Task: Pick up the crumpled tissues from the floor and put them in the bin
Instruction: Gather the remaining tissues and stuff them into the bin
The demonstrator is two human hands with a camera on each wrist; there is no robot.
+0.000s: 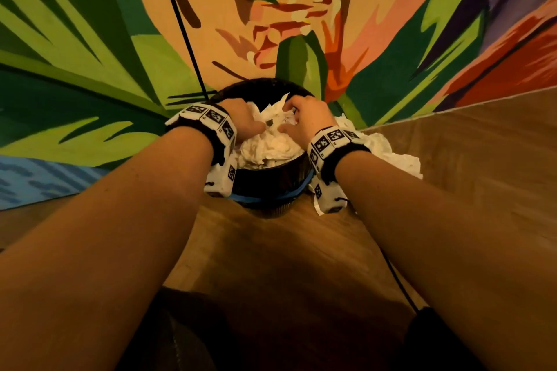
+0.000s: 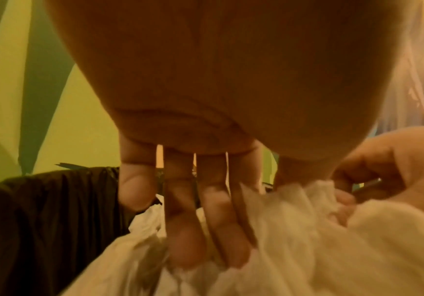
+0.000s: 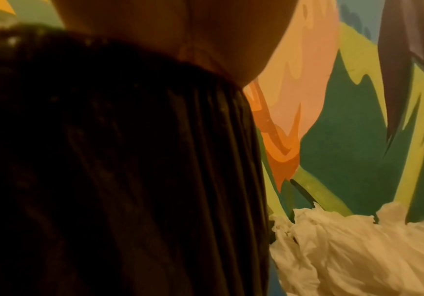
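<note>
A black bin (image 1: 271,181) lined with a dark bag stands on the wood floor against the wall, heaped with crumpled white tissues (image 1: 271,147). Both hands are on top of the heap. My left hand (image 1: 247,120) presses into the tissues (image 2: 294,240) with straight fingers (image 2: 185,230). My right hand (image 1: 301,117) has its fingers and thumb curled round a bunch of tissue; the left wrist view shows it too (image 2: 396,170). Another crumpled tissue (image 1: 391,153) lies on the floor right of the bin, and appears in the right wrist view (image 3: 357,250) beside the bin wall (image 3: 130,180).
A wall painted with large leaves and flowers (image 1: 90,54) rises right behind the bin. A black cable (image 1: 180,24) runs down it to the bin's left rim. A blue band (image 1: 265,199) circles the bin. Wood floor (image 1: 286,250) stretches towards me.
</note>
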